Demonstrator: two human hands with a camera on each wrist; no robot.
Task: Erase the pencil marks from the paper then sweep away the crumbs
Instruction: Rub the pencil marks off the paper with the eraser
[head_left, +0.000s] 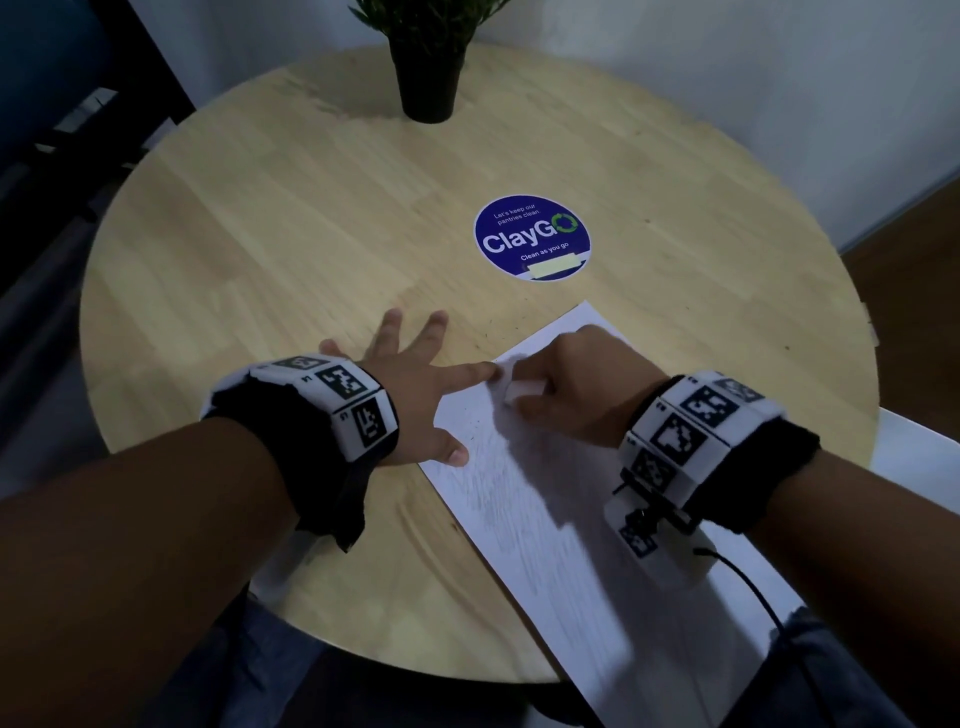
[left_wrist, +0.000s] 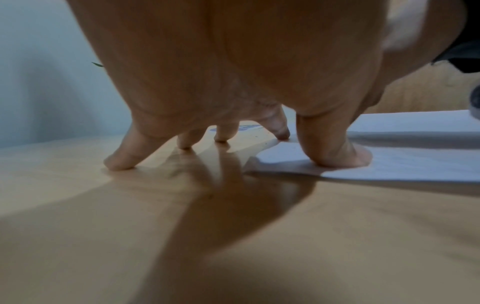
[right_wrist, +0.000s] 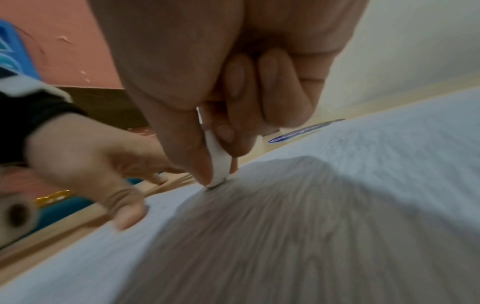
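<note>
The left hand (head_left: 410, 387) lies spread, its fingers straight: the thumb and the index finger press on the left edge of the paper (head_left: 561, 525), the other fingers rest on the desk (head_left: 270, 249). I think this keeps the sheet from sliding under the rubbing. The right hand (head_left: 576, 384) is closed around a white eraser (right_wrist: 219, 162), pinched between the thumb and curled fingers, with its tip on the paper near the far left corner, just beside the left index finger. The paper lies at the near right edge of the desk. Faint grey marks remain on it.
</note>
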